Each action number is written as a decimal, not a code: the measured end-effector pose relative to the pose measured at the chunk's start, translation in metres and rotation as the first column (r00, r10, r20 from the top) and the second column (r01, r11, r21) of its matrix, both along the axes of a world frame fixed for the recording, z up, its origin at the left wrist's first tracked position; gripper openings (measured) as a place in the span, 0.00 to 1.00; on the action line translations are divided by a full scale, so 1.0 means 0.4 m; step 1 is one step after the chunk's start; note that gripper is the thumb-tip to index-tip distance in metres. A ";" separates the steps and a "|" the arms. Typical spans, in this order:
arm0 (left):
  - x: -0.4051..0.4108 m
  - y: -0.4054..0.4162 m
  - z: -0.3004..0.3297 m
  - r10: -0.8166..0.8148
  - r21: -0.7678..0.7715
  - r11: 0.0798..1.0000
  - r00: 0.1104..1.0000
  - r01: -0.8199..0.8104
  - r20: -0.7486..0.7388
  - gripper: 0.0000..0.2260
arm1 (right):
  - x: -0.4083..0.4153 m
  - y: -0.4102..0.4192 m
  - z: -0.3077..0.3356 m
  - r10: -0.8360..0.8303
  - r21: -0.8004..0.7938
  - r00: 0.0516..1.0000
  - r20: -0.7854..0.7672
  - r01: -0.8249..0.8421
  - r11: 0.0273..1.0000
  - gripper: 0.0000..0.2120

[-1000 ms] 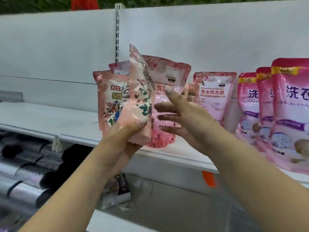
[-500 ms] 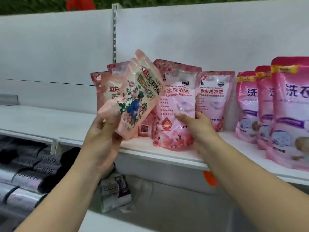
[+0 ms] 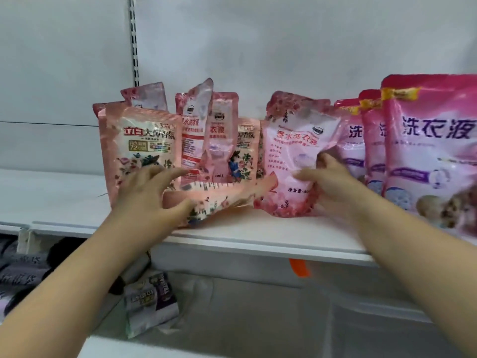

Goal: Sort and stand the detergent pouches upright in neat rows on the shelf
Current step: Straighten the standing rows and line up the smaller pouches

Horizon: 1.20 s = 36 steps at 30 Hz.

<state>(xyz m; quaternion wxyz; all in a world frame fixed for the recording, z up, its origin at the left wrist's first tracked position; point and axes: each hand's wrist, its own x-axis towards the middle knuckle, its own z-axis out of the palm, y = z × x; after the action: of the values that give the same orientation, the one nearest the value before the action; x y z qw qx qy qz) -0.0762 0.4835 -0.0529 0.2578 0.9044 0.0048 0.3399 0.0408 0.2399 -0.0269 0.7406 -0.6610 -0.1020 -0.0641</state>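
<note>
A salmon floral detergent pouch (image 3: 222, 200) lies flat on its side on the white shelf (image 3: 258, 240). My left hand (image 3: 152, 195) is at its left end with fingers spread straight above it and the thumb resting on its front. My right hand (image 3: 333, 182) grips the right edge of a pale pink pouch (image 3: 289, 156), thumb on the front and fingers behind; the pouch leans left. Another salmon pouch (image 3: 139, 143) stands upright at the left, with several pink pouches (image 3: 206, 130) crowded behind it and partly hidden.
Large magenta pouches (image 3: 433, 151) stand in a row at the right, close to my right forearm. The shelf's white back wall is behind everything. Below, a grey-purple pack (image 3: 149, 301) and dark rolls (image 3: 23, 272) sit on the lower level. An orange tag (image 3: 298, 267) hangs under the shelf edge.
My left hand brought the floral pouch down from the air onto the shelf, where it now lies flat, and its fingers have loosened. My right hand moved the pale pink pouch rightward and tilted it.
</note>
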 end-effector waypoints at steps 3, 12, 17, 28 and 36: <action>-0.004 -0.020 0.021 -0.009 0.319 0.948 1.000 0.017 -0.024 0.21 | -0.008 -0.008 0.002 0.168 -0.001 0.983 -0.070 -0.168 0.986 0.28; 0.042 -0.053 0.049 0.101 0.417 0.909 0.982 -0.025 -0.160 0.23 | 0.015 -0.005 0.007 0.037 0.155 0.999 0.029 -0.041 0.987 0.06; 0.042 -0.016 0.040 -0.028 -0.364 0.920 0.952 0.143 0.303 0.10 | 0.025 -0.013 0.000 0.050 0.193 0.997 0.062 -0.061 0.979 0.03; 0.073 0.014 -0.027 0.197 -0.448 0.894 0.890 0.009 0.412 0.30 | 0.016 -0.005 -0.001 0.002 0.189 0.994 0.108 -0.022 0.982 0.03; 0.026 -0.175 0.016 -0.408 -0.121 0.884 0.873 0.451 0.268 0.16 | 0.011 -0.002 0.034 -0.007 0.299 1.000 -0.029 0.016 0.954 0.03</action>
<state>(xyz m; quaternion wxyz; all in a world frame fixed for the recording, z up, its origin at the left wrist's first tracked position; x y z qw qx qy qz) -0.0656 0.4134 -0.0464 0.4064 0.8090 -0.1968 0.3764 0.0453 0.2392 -0.0132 0.8330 -0.5429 -0.0770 -0.0740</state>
